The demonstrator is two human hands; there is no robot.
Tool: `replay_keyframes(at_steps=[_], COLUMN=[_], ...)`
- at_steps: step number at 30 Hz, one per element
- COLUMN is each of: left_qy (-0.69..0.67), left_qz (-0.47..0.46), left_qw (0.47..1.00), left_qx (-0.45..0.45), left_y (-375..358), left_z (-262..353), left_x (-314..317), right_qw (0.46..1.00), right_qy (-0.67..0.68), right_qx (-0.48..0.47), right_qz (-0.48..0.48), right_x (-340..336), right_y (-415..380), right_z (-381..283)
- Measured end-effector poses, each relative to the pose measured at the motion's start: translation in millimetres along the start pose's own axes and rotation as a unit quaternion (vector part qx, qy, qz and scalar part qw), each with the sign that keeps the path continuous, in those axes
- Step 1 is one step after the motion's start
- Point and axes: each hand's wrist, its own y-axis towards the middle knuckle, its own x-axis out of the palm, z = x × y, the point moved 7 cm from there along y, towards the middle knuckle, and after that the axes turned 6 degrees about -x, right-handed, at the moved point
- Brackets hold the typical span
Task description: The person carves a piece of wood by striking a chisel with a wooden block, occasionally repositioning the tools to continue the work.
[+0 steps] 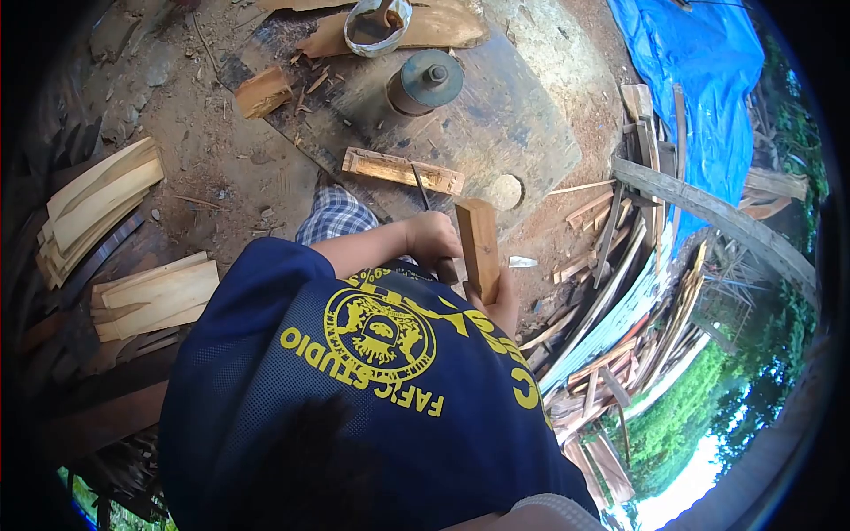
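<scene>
"Grip?"

"Left hand (431,239) clamps a thin tool (420,186); right hand (505,307), apart, grips a wooden block (479,243) by its near end."

"Handling?"

"Block judged stiff, moderately heavy; hold that end. Thin tool touching the wood piece (381,168) ahead? Unclear from here."

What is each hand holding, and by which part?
Right hand: wooden block, by its lower end. Left hand: slim dark tool, below its exposed tip.

Worn, stained wooden desk (509,111): green-topped metal cylinder (416,90) upright; long rectangular hollowed wooden piece (382,166) lying near front edge; curved brown wooden slab (443,28) at far end.
</scene>
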Motion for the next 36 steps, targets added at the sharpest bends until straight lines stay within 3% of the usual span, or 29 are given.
replay_keyframes(at_steps=[4,10,12,16,20,24,26,28,31,34,36], left_qy=[0.041,-0.026,-0.072,-0.086,-0.081,-0.09,-0.085,-0.119,-0.013,0.024,-0.016], left_qz=[-0.071,-0.017,0.076,0.167,0.196,0.142,0.161,0.176,0.041,0.116,0.151], left_qw=[0.996,0.999,0.994,0.98,0.972,0.976,0.974,0.965,0.945,0.931,0.944], left_qx=[-0.02,-0.04,-0.042,-0.062,-0.099,-0.141,-0.135,-0.153,-0.325,-0.344,-0.294], left_y=[7.1,24.1,22.8,17.2,21.5,28.9,35.6,39.2,42.7,41.4,36.4], left_z=[6.3,7.4,4.0,-3.7,-9.1,-15.2,-17.9,-24.9,-43.8,-49.1,-39.7], left_x=[-3.6,-59.0,-85.5,-102.9,-109.6,-101.9,-102.9,-104.1,-98.8,-95.6,-103.1], right_qw=[0.998,0.997,0.996,0.998,0.996,0.994,0.994,0.995,0.992,0.987,0.983], right_qy=[0.031,0.028,0.049,0.029,0.066,0.093,-0.001,-0.024,-0.041,-0.103,-0.122], right_qx=[-0.01,0.025,0.024,0.016,-0.009,-0.031,-0.112,-0.099,-0.109,-0.107,-0.137], right_qz=[0.051,0.069,0.075,0.054,0.065,0.043,0.001,-0.011,-0.04,-0.057,0.019], right_x=[-5.1,-12.7,-11.7,-12.7,-11.8,-24.8,-33.4,-34.4,-34.1,-37.3,-57.0], right_y=[-2.6,-4.1,-2.0,0.9,5.8,20.6,30.1,34.9,39.0,40.2,35.7], right_z=[0.7,3.0,2.5,-7.1,-9.2,-25.5,-72.2,-79.5,-78.6,-79.3,-95.5])
